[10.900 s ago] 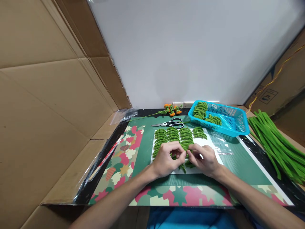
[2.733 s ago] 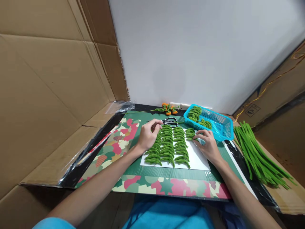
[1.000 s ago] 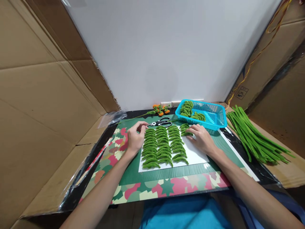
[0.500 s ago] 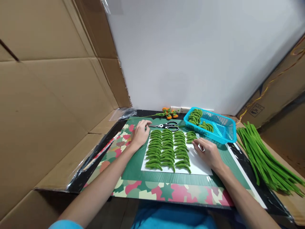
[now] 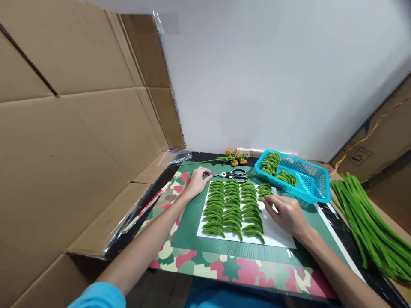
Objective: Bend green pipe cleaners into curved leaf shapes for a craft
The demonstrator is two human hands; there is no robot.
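Observation:
Curved green pipe-cleaner pieces (image 5: 231, 205) lie in columns on a white sheet (image 5: 276, 233). My right hand (image 5: 287, 214) is over the sheet's right side, thumb and forefinger pinched at the lower end of the short fourth column (image 5: 264, 189). A green piece at its fingertips is partly hidden. Beyond the sheet's far left corner, my left hand (image 5: 198, 182) rests with curled fingers by the tip of the black-and-white scissors (image 5: 236, 175). Whether those fingertips hold anything is hidden.
A blue plastic basket (image 5: 313, 182) with more curved green pieces stands at the back right. Long green pipe-cleaner stems (image 5: 369, 226) lie at the far right. Orange-and-green flower stems (image 5: 236, 157) lie along the back edge. Cardboard (image 5: 96, 128) walls the left side.
The whole view has shifted, so the table appears farther right and lower. My right hand's pinched fingers have come slightly closer to the fourth column; my left hand stays by the scissors.

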